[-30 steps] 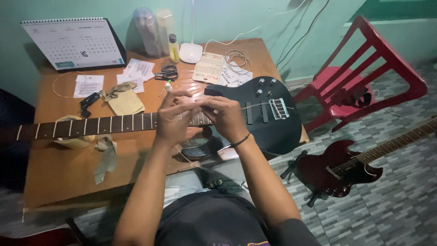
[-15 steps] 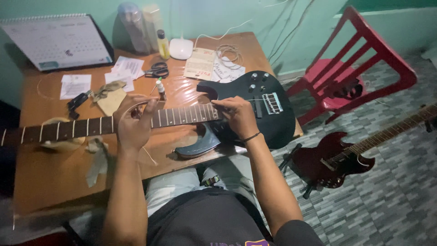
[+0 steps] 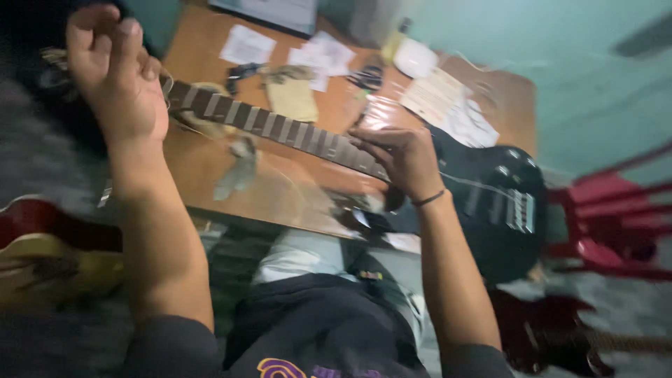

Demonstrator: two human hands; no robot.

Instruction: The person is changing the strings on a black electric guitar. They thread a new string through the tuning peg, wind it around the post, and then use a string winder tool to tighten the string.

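Bare forearms run out of short dark sleeves. The right hand (image 3: pixel 399 157) has a thin black wristband; the left hand (image 3: pixel 115 66) wears nothing. Dark shirt, purple-and-yellow print.

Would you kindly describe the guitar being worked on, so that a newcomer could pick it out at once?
Start at the wooden table strewn with paper slips. Lying across it is the black electric guitar, its body overhanging the table's right end near the red chair. The right hand rests on its fretted neck; unlike the dark red guitar on the floor, it is glossy black.
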